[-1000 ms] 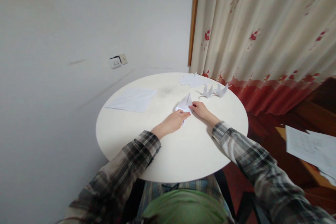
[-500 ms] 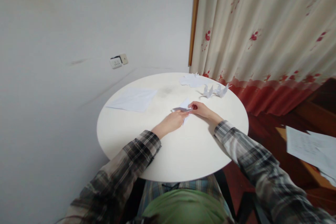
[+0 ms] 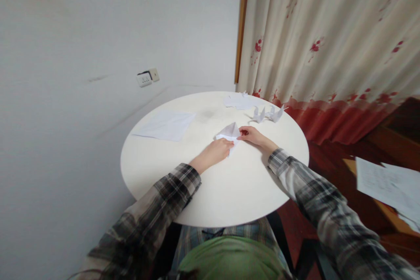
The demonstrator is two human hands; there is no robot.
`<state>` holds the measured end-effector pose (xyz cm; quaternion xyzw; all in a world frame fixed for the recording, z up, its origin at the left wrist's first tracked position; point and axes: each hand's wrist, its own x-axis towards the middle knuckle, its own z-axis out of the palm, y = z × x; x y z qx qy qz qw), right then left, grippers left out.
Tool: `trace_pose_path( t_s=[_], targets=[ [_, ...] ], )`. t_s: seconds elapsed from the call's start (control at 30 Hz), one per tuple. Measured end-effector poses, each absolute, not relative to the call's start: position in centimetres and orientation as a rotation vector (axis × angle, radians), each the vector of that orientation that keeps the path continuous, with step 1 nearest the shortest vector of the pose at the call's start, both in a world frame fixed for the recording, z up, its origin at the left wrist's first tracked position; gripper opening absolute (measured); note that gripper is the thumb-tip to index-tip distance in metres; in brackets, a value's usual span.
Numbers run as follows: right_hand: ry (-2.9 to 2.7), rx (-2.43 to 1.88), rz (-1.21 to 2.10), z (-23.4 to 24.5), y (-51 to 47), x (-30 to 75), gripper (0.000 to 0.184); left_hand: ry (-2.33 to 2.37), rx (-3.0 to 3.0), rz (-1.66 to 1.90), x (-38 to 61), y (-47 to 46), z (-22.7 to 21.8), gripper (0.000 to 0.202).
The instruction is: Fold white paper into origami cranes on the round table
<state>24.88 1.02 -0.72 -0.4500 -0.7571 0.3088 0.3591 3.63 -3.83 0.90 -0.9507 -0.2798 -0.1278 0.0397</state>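
Note:
A small folded white sheet of paper [image 3: 231, 131] lies near the middle of the round table, a pointed flap at its far side. My left hand [image 3: 216, 150] holds it from the near left, fingers together and pressed onto the paper. Thumb and fingers of my right hand [image 3: 251, 134] pinch the paper at its right edge. Part of the lower paper is covered by my left fingers. Beyond my right hand stand two folded paper cranes, one [image 3: 259, 115] beside the other [image 3: 276, 113].
A flat white sheet [image 3: 166, 125] lies on the left of the white table [image 3: 216, 201]. More white paper [image 3: 241, 100] lies at the far edge. A wall with a socket [image 3: 144, 79] borders the left; a flowered curtain [image 3: 328, 52] hangs behind. Written sheets [image 3: 383, 183] lie at the right.
The folded paper's far flap now shows more openly, as a wider raised triangle. My right fingers have shifted slightly to the right along its edge. My left hand stays nearly in place.

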Motion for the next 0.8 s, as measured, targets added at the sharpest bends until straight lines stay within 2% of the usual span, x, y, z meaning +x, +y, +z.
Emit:
trace_pose_path(
  t_s=[0.23,0.8],
  targets=[
    [-1.917,-1.185,0.658,-1.2,0.9,24.3,0.020,-0.866,-2.807,-0.391,4.1,-3.7,0.6,0.027],
    [-1.934,-1.173,0.632,-1.4,0.9,24.6,0.020,-0.792,-2.833,-0.295,3.9,-3.9,0.8,0.033]
  ],
)
